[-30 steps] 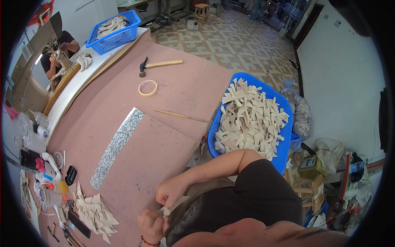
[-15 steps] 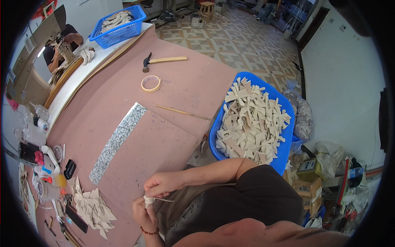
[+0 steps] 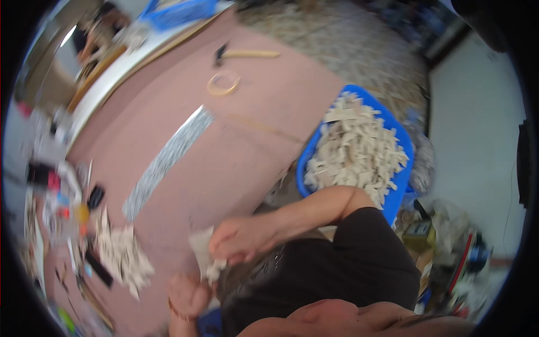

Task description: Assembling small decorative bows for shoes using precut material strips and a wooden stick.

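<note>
My right hand (image 3: 238,240) is closed on a beige leather-like piece (image 3: 201,245). The piece flares out to the left of the fingers, and a narrower gathered end (image 3: 213,272) hangs below them. Lower and to the left is my left hand (image 3: 189,296), apart from my right hand, with a beaded bracelet at its wrist. Motion smears its fingers, so what it holds, if anything, does not show. A heap of flat beige pieces (image 3: 124,253) lies on the pink table (image 3: 252,163) to the left of my hands.
A blue basin (image 3: 409,163) full of beige pieces stands at the table's right edge. On the table are a speckled grey strip (image 3: 168,160), a tape roll (image 3: 223,82), a hammer (image 3: 247,54) and a thin stick (image 3: 264,126). Tools and bottles crowd the left side.
My hands have moved apart, the left one downward and to the left. A wider beige piece now shows at my right hand. The whole view has shifted and blurred.
</note>
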{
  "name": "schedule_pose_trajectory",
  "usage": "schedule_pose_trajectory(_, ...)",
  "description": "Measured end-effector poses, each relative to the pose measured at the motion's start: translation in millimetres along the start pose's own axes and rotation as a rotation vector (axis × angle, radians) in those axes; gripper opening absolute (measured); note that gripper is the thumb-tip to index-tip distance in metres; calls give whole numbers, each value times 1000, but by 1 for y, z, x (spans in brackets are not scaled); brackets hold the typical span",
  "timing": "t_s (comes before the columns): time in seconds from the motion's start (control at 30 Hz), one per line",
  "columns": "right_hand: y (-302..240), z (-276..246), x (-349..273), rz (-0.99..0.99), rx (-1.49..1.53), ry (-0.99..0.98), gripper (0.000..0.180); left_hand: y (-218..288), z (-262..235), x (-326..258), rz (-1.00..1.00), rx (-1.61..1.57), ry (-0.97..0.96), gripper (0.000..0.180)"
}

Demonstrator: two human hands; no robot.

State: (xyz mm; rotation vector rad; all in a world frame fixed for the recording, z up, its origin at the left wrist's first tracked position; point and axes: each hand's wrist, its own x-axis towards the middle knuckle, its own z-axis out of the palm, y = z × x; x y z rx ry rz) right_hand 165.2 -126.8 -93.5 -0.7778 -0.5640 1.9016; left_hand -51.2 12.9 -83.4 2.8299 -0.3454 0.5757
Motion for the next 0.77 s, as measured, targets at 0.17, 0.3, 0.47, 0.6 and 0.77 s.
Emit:
schedule_pose_trajectory(0.17,-16,-64,11,-279,-494,257,19,-27,74,43,-429,-402,322,9)
schedule_pose_trajectory(0.3,-18,-77,20,-183,-412,251,23,-30,101,49,-526,-459,378,9)
schedule_pose_trajectory(0.47,-2,-75,31,-147,-333,255,26,-29,99,41,-587,-333,357,8)
schedule_pose_trajectory(0.6,20,-64,35,-351,-419,407,29,-21,107,40,-779,-910,459,15)
schedule_pose_trajectory(0.77,19,-59,28,-593,-1051,353,26,-1,111,40,-1013,-1379,739,24)
